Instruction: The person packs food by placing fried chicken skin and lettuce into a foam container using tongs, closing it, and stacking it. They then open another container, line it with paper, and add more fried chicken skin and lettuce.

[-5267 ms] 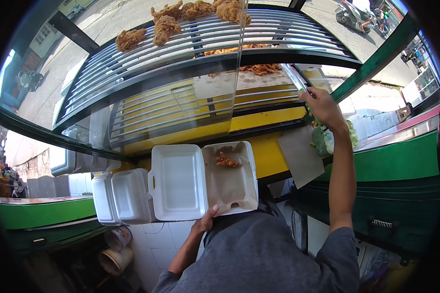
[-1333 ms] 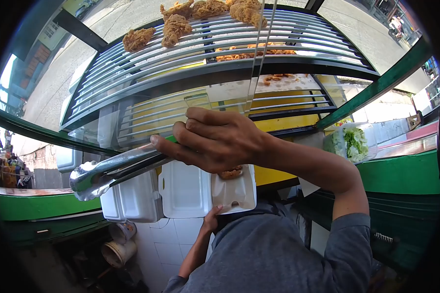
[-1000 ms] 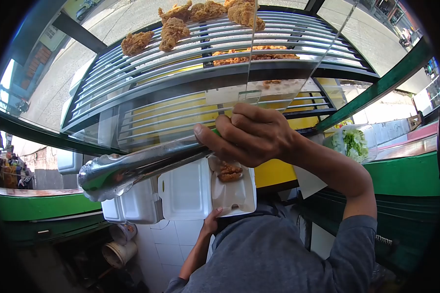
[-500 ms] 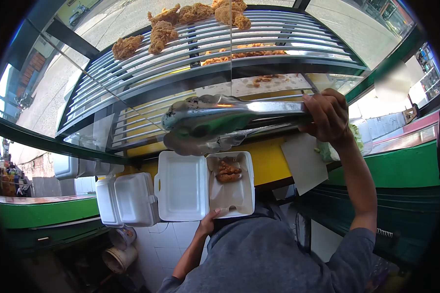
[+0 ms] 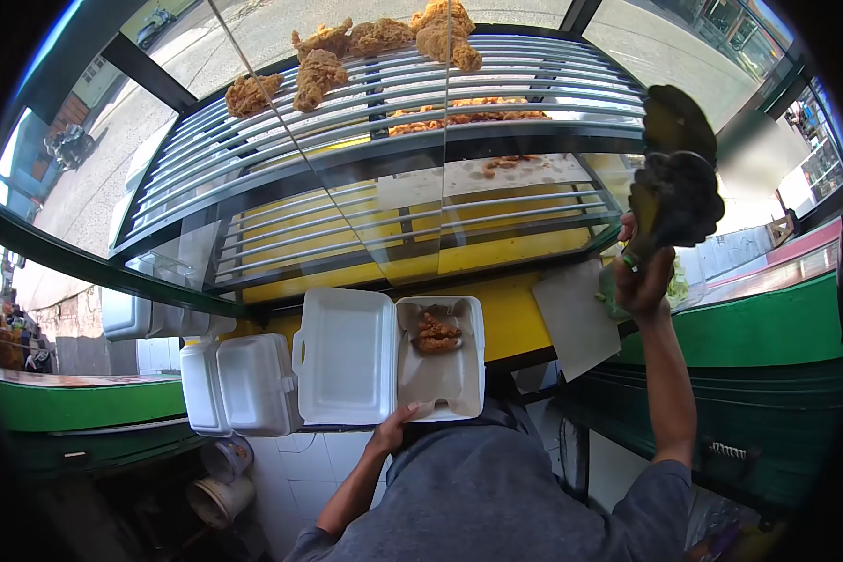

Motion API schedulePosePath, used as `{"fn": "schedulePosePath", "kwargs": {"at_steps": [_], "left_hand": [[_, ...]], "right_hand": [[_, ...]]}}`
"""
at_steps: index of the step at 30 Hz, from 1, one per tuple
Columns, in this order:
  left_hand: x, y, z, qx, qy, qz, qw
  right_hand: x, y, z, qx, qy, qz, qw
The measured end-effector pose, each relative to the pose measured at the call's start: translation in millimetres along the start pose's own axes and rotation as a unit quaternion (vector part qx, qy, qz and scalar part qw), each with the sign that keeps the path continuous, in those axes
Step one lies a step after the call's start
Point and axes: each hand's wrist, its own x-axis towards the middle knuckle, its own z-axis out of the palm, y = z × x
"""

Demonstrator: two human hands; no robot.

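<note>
An open white foam box (image 5: 347, 356) is held at its front edge by my left hand (image 5: 391, 434), thumb over the rim. Brown paper (image 5: 438, 379) lines its right half, and a small piece of fried chicken (image 5: 437, 333) lies on it. My right hand (image 5: 644, 279) is raised at the right, wrapped round the handle end of metal tongs (image 5: 676, 183). The tongs stand upright above the fist, their scalloped heads dark against the light, holding no visible food. Fried chicken pieces (image 5: 320, 79) rest on the upper rack of the glass case.
Slatted racks (image 5: 253, 155) fill the glass case ahead. Closed foam boxes (image 5: 256, 384) sit left of the open one. A paper sheet (image 5: 576, 317) lies on the yellow counter (image 5: 510, 314), beside bagged green leaves (image 5: 676, 286). Buckets (image 5: 220, 496) stand low at the left.
The tongs have swung from lying across the case front to upright at the right. My right hand has turned and lowered slightly; my left hand and the box have barely moved.
</note>
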Motion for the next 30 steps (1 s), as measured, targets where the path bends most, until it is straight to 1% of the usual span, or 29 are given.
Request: {"fn": "schedulePosePath", "kwargs": {"at_steps": [1, 3, 5, 6, 7, 9, 10, 12, 13, 16, 19, 21, 23, 24, 26, 27, 29, 30], "left_hand": [[1, -1, -1, 0.001, 0.001, -0.006, 1.000], [4, -5, -5, 0.002, 0.003, -0.020, 1.000], [8, -10, -12, 0.013, -0.013, -0.037, 0.999], [9, -11, -13, 0.018, -0.020, -0.046, 0.999], [8, -10, -12, 0.036, -0.014, -0.053, 0.998], [7, -5, -10, 0.074, -0.004, -0.065, 0.995], [6, -3, -8, 0.069, -0.008, -0.058, 0.996], [6, 0, -3, 0.058, -0.019, -0.042, 0.997], [7, 0, -3, 0.057, -0.024, -0.040, 0.997], [10, -3, -3, 0.057, -0.036, -0.030, 0.997], [11, -5, -4, 0.068, -0.043, -0.020, 0.997], [13, -6, -3, 0.076, -0.049, -0.018, 0.996], [7, 1, 5, 0.059, -0.057, 0.012, 0.997], [5, 5, 11, 0.051, -0.061, 0.027, 0.996], [10, -7, 13, 0.032, -0.068, 0.021, 0.997], [11, -7, 18, 0.023, -0.073, 0.017, 0.997], [11, -7, 28, 0.048, -0.066, 0.022, 0.996], [8, -5, 38, 0.061, -0.060, 0.023, 0.996]], "right_hand": [[-2, -11, -3, 0.016, -0.028, 0.051, 0.998], [0, -35, 16, 0.072, 0.112, 0.032, 0.991], [-30, -37, 22, 0.011, 0.134, -0.018, 0.991], [-32, -54, 23, 0.028, 0.133, 0.020, 0.991], [-39, -63, 31, 0.074, 0.177, 0.029, 0.981], [-51, -82, 36, 0.100, 0.209, 0.089, 0.969], [-54, -93, 35, 0.135, 0.214, 0.129, 0.959], [-52, -112, 29, 0.179, 0.262, 0.233, 0.919], [-51, -116, 27, 0.205, 0.293, 0.281, 0.891], [-55, -106, 1, 0.321, 0.327, 0.409, 0.789], [-48, -92, -26, 0.454, 0.299, 0.441, 0.714], [-47, -86, -39, 0.528, 0.280, 0.434, 0.674], [-46, -87, -44, 0.556, 0.338, 0.407, 0.641], [-45, -84, -46, 0.550, 0.313, 0.400, 0.663], [-46, -73, -55, 0.538, 0.263, 0.385, 0.702], [-49, -68, -56, 0.499, 0.239, 0.395, 0.733], [-55, -55, -52, 0.418, 0.187, 0.412, 0.787], [-50, -51, -53, 0.392, 0.189, 0.454, 0.778]]}}
